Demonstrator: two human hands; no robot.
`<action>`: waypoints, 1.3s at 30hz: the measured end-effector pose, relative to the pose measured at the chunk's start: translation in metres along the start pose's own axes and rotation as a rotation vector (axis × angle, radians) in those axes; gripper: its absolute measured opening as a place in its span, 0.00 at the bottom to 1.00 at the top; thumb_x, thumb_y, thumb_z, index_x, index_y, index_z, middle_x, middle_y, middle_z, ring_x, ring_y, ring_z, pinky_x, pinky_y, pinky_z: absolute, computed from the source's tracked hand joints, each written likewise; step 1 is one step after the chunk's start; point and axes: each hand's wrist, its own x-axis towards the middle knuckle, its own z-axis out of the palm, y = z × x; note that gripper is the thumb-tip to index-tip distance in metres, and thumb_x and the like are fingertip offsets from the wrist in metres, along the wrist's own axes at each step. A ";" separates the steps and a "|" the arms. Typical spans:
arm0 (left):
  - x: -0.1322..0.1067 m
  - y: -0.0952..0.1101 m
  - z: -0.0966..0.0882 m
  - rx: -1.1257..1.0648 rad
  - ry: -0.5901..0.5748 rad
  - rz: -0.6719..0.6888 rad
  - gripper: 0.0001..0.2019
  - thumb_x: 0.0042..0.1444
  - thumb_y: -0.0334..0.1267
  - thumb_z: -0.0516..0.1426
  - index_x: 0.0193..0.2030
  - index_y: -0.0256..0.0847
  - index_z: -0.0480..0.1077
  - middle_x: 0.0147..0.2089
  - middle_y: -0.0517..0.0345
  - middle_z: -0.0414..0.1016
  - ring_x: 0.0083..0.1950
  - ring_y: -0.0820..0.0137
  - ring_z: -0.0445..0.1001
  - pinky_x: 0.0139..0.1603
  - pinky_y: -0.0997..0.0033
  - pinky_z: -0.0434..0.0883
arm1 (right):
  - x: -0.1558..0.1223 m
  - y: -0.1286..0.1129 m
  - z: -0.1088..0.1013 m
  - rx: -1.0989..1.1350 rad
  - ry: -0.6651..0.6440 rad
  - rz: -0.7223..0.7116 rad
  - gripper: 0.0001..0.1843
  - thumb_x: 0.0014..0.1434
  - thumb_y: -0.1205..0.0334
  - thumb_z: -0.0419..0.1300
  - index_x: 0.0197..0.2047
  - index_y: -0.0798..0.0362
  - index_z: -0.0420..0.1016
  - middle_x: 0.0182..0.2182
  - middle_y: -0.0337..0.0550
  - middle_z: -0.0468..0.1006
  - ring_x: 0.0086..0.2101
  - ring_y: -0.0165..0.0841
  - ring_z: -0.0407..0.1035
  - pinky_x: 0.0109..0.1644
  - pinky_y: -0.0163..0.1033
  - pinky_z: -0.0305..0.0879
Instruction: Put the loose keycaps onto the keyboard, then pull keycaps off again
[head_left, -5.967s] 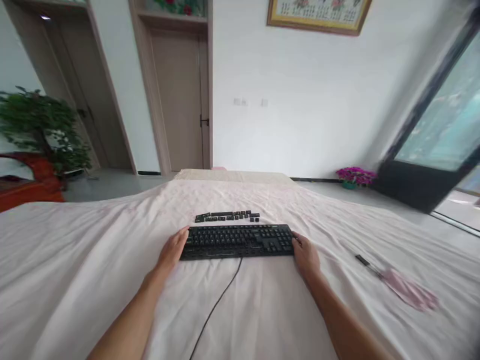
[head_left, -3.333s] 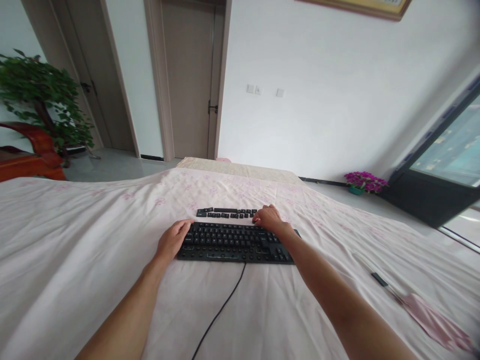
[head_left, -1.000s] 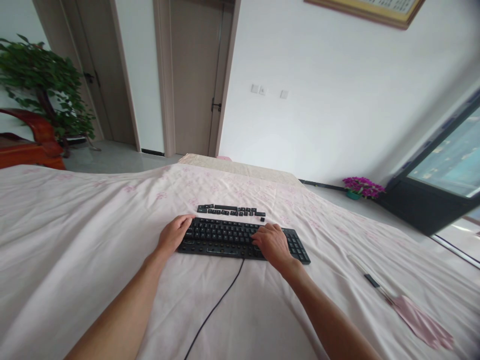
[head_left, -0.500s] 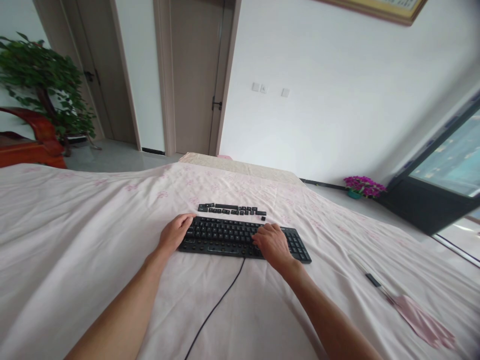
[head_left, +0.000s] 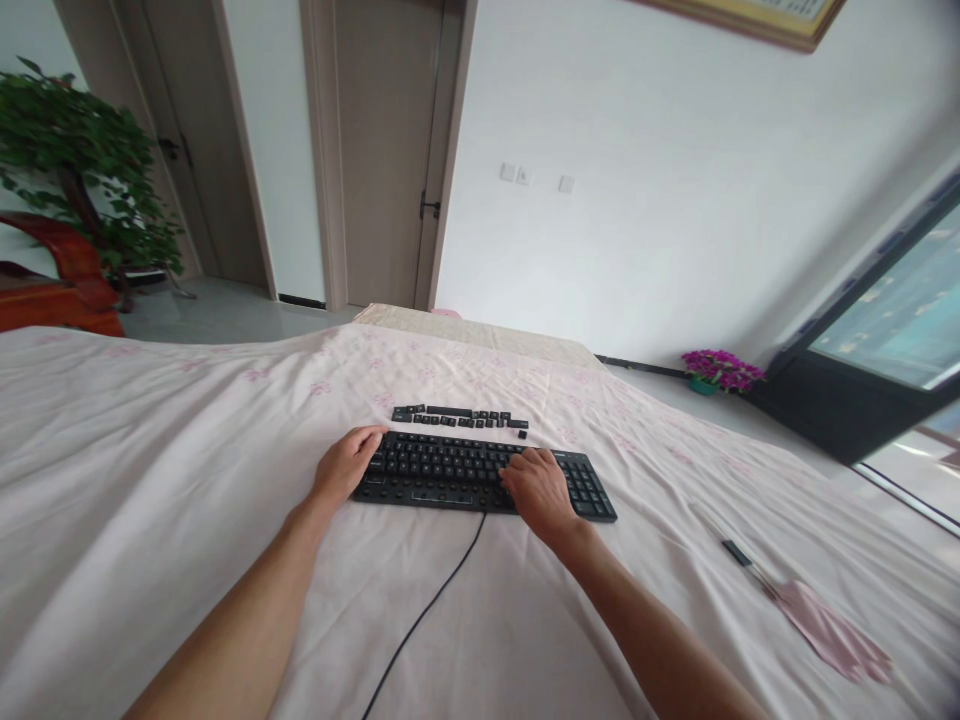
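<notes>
A black keyboard [head_left: 450, 470] lies on a pink sheet [head_left: 187, 470], its cable [head_left: 427, 620] trailing toward me. My left hand [head_left: 346, 468] grips the keyboard's left end, fingers curled over its edge. My right hand [head_left: 538, 490] rests on the keys right of centre, fingers bent down onto them; whether a keycap is under them is hidden. A row of loose black keycaps [head_left: 457, 417] lies just beyond the keyboard, with one single keycap [head_left: 522, 434] apart at its right end.
A dark-handled tool with a pink cloth-like end [head_left: 802, 605] lies on the sheet at the right. Beyond the bed are doors [head_left: 382, 150], a potted plant [head_left: 82, 160], red wooden furniture [head_left: 52, 290], purple flowers [head_left: 720, 368] and a large window [head_left: 892, 310].
Six seconds ago both hands held the keyboard's ends. The right hand then reached to the loose keycaps and came back onto the keys, where it has stayed over the last second.
</notes>
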 end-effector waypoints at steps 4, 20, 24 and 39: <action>0.000 -0.001 0.000 0.003 0.008 0.016 0.19 0.60 0.49 0.47 0.50 0.50 0.73 0.55 0.63 0.74 0.56 0.66 0.71 0.58 0.69 0.63 | -0.007 -0.005 -0.002 -0.006 0.017 0.019 0.12 0.64 0.65 0.52 0.37 0.48 0.77 0.32 0.43 0.73 0.38 0.36 0.61 0.42 0.42 0.48; -0.001 0.001 0.000 0.047 0.005 0.015 0.19 0.60 0.48 0.46 0.51 0.50 0.73 0.56 0.63 0.74 0.57 0.65 0.70 0.58 0.69 0.64 | -0.020 -0.016 -0.005 -0.020 -0.047 0.050 0.24 0.55 0.77 0.53 0.52 0.49 0.71 0.38 0.46 0.71 0.41 0.37 0.59 0.44 0.42 0.49; -0.001 0.001 0.000 0.037 -0.002 0.017 0.20 0.60 0.49 0.46 0.51 0.49 0.72 0.56 0.61 0.73 0.58 0.65 0.69 0.59 0.68 0.63 | -0.020 -0.004 -0.011 0.078 -0.011 0.067 0.23 0.60 0.75 0.50 0.50 0.43 0.75 0.38 0.43 0.73 0.39 0.35 0.60 0.43 0.40 0.49; 0.000 0.001 0.000 0.020 0.005 -0.010 0.19 0.59 0.50 0.47 0.49 0.50 0.73 0.55 0.62 0.74 0.56 0.64 0.71 0.56 0.68 0.66 | 0.042 0.080 0.023 0.078 -0.008 0.455 0.14 0.62 0.57 0.53 0.43 0.44 0.81 0.43 0.44 0.77 0.46 0.38 0.62 0.46 0.40 0.52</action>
